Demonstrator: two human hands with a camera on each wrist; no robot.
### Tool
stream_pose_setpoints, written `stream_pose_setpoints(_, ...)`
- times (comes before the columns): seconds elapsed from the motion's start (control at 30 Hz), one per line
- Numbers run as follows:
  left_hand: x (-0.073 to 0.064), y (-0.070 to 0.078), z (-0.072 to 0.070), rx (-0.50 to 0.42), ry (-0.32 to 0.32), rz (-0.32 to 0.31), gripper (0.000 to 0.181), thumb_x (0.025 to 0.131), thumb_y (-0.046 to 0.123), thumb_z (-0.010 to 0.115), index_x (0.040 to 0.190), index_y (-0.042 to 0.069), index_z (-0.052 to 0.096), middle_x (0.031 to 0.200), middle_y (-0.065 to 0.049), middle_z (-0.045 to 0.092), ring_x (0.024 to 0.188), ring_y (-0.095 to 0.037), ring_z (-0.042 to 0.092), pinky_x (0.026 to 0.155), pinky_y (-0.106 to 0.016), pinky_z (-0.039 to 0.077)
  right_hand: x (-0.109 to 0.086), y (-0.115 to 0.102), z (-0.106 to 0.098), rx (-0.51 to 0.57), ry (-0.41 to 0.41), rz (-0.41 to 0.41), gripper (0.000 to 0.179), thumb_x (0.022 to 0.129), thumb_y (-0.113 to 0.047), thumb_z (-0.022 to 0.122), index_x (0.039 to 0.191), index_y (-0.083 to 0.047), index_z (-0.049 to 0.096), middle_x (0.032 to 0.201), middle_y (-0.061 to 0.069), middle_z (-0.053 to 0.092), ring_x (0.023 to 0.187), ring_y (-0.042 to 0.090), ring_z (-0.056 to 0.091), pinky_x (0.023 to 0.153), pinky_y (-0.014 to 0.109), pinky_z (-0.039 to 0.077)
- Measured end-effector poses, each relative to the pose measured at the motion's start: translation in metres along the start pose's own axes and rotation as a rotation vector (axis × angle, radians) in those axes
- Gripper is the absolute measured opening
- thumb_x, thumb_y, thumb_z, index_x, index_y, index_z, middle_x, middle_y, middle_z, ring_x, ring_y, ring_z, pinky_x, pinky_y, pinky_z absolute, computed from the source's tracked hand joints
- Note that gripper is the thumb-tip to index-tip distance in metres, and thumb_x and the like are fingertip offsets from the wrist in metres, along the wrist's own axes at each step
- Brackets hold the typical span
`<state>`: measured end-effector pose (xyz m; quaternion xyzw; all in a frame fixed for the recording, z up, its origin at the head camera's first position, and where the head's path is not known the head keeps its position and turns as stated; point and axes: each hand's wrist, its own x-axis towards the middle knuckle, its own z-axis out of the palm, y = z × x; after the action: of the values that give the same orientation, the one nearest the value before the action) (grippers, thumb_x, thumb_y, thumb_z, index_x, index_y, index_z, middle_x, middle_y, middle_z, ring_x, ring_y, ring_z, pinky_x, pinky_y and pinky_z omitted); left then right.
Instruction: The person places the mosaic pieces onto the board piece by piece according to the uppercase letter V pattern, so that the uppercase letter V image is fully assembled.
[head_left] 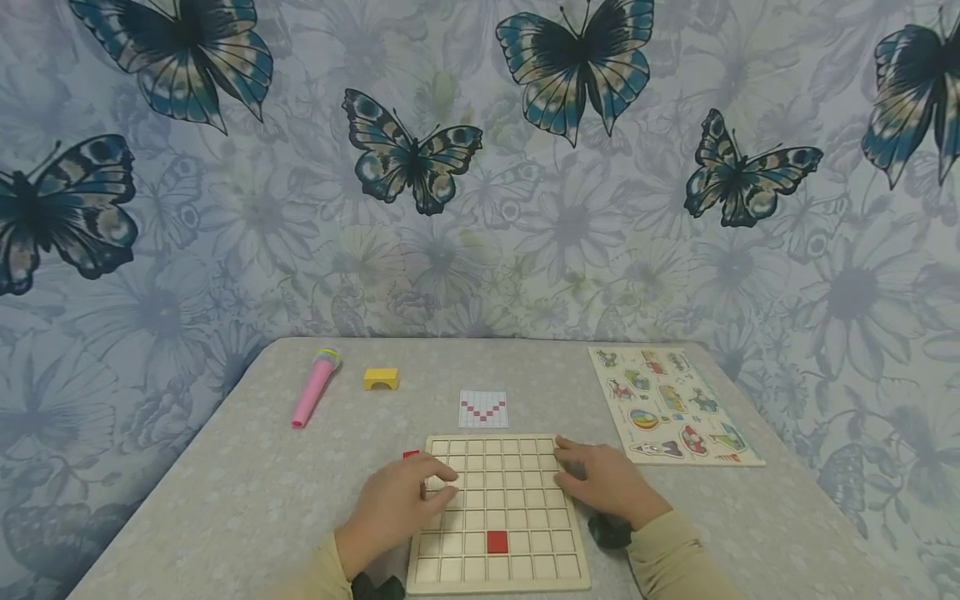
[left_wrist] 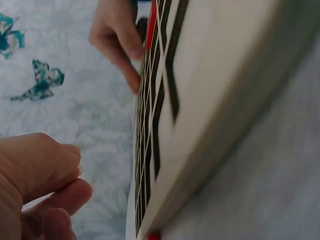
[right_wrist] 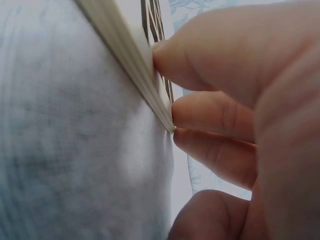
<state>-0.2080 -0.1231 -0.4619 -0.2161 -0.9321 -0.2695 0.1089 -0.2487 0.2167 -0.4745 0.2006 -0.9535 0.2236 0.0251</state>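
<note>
A pale wooden grid board (head_left: 525, 492) lies flat on the table, with one red square tile (head_left: 497, 542) in a cell of its second row from the front. My left hand (head_left: 401, 500) is held over the board's left edge, thumb and forefinger bent towards each other with a gap and nothing seen between them. Another red piece (head_left: 411, 455) shows partly behind that hand, beside the board. On the right edge, my right hand (head_left: 603, 483) touches the board's frame; its thumb (right_wrist: 175, 62) rests on the rim and other fingertips meet the far corner.
Behind the board lies a pattern card (head_left: 483, 409) with a V of pinkish squares. A pink toy microphone (head_left: 313, 392) and a yellow arch block (head_left: 381, 379) are at the back left. At the right lies a picture puzzle board (head_left: 667, 400). A butterfly-patterned wall backs the table (head_left: 225, 483).
</note>
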Motion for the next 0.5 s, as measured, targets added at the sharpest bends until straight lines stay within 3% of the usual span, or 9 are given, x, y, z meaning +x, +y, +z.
stream_pose_setpoints(0.1,0.003,-0.014,-0.012,0.083,0.017,-0.158,0.017,0.087,0.03,0.083,0.102,0.025,0.078,0.101,0.011,0.072,0.065,-0.002,0.054,0.055,-0.026,0.044,0.0,0.0,0.0,-0.001,0.003,-0.004,0.041,0.094,-0.033,0.074,0.129,-0.012,0.073,0.148,0.001,0.059,0.131,0.033,0.06,0.103,0.051,0.05)
stream_pose_setpoints(0.23,0.006,-0.031,-0.023,0.12,-0.031,-0.296,0.018,0.084,0.026,0.084,0.1,0.024,0.075,0.098,0.008,0.071,0.069,-0.008,0.055,0.056,-0.03,0.045,-0.001,0.0,0.0,-0.004,0.002,-0.001,0.041,0.094,-0.033,0.074,0.129,-0.012,0.073,0.148,0.001,0.059,0.131,0.033,0.06,0.103,0.05,0.05)
stream_pose_setpoints(0.33,0.008,-0.041,-0.026,0.125,-0.076,-0.323,0.02,0.083,0.024,0.085,0.099,0.023,0.074,0.097,0.007,0.07,0.071,-0.009,0.056,0.057,-0.031,0.045,-0.001,0.0,0.001,0.0,-0.004,0.005,0.041,0.094,-0.034,0.074,0.129,-0.012,0.073,0.148,0.001,0.059,0.131,0.033,0.06,0.104,0.051,0.05)
stream_pose_setpoints(0.5,0.009,-0.05,-0.024,0.106,-0.099,-0.309,0.02,0.08,0.025,0.087,0.094,0.025,0.073,0.092,0.009,0.068,0.072,-0.009,0.055,0.059,-0.032,0.045,0.0,0.001,0.001,0.003,-0.005,0.003,0.042,0.094,-0.034,0.073,0.13,-0.012,0.072,0.148,0.001,0.059,0.132,0.033,0.059,0.104,0.051,0.049)
